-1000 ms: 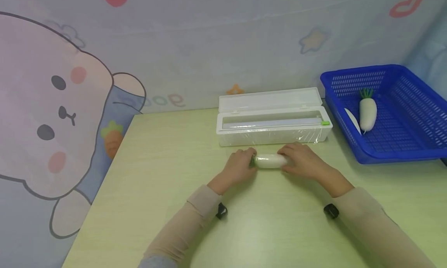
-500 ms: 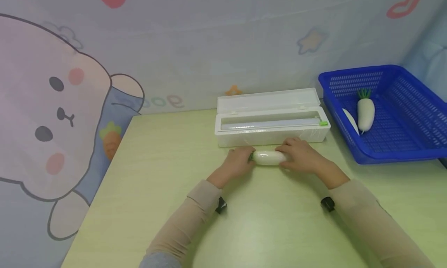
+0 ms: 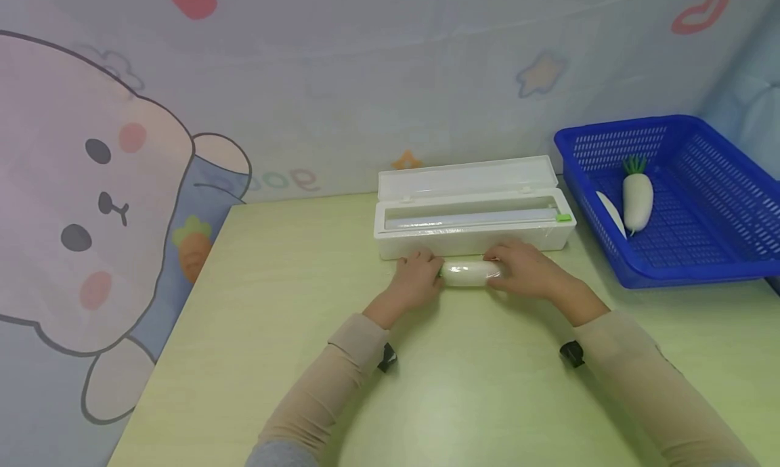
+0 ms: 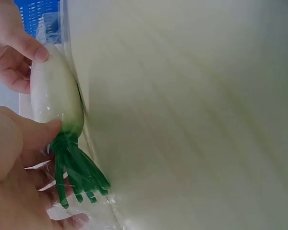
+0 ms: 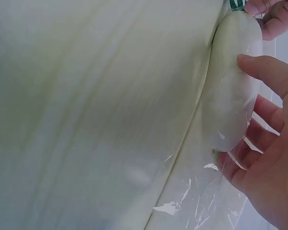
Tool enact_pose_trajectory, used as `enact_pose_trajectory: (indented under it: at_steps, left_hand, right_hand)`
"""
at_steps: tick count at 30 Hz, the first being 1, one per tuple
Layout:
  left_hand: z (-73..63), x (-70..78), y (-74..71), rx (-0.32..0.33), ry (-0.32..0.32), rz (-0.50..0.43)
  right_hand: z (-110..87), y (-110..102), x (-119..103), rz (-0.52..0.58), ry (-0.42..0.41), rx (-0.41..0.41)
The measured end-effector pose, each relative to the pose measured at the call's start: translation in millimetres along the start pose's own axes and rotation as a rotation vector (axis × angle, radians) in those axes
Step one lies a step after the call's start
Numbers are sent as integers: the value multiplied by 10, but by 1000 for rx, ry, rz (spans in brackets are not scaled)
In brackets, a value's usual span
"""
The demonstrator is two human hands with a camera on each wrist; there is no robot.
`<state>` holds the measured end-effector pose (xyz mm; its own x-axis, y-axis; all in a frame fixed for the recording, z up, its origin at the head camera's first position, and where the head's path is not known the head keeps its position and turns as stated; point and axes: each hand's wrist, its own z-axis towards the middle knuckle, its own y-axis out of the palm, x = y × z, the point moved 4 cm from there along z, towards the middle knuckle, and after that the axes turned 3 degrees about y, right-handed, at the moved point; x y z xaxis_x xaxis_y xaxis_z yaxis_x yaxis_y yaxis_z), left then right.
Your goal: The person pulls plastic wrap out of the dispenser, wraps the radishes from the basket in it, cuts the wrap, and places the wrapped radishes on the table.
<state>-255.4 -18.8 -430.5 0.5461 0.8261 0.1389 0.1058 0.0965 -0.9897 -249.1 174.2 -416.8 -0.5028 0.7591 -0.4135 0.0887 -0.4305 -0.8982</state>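
Note:
A white radish (image 3: 469,274) with green leaves lies crosswise on the table in front of the white cling-film box (image 3: 475,240). Shiny clear film (image 5: 182,211) covers it and spreads past its ends. My left hand (image 3: 417,281) grips the leafy end, thumb on top beside the green leaves (image 4: 77,170), fingers on the far side. At the tapered end, my right hand (image 3: 529,271) holds the radish between thumb and curled fingers. The box lid (image 3: 466,177) stands raised, and a film roll (image 3: 469,220) shows inside.
To the right stands a blue basket (image 3: 701,272). In it are another white radish (image 3: 638,202) with leaves and a white blade-shaped piece (image 3: 611,213). A green slider (image 3: 563,218) sits at the box's right end. Behind the table (image 3: 292,284) hangs a printed cloth (image 3: 341,81).
Both hands have moved the wrapped radish a little away from the body, closer to the box's front. My left fingers have shifted slightly at the leafy end. The view has shifted slightly.

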Motion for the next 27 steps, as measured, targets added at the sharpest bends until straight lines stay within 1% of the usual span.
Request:
enact_pose_trajectory:
  at_steps: [4, 7, 11, 15, 18, 22, 27]
  left_hand:
    - [24, -14, -37, 54, -14, -54]
    - [38, -24, -55, 98, -11, -75]
    - [46, -25, -53, 140, 6, -28]
    - [52, -11, -34, 181, 25, 24]
    - [57, 0, -17, 197, 41, 43]
    - [75, -1, -15, 187, 45, 37]
    - [121, -10, -63, 116, 26, 18]
  right_hand:
    - [14, 0, 51, 28, -12, 21]
    - [26, -12, 84, 36, -26, 46]
    - [35, -20, 113, 20, -47, 86]
    - [15, -3, 129, -4, -52, 100]
    - [-4, 4, 123, -7, -44, 103]
    - [-8, -7, 98, -16, -48, 118]
    - [-2, -21, 91, -26, -65, 144]
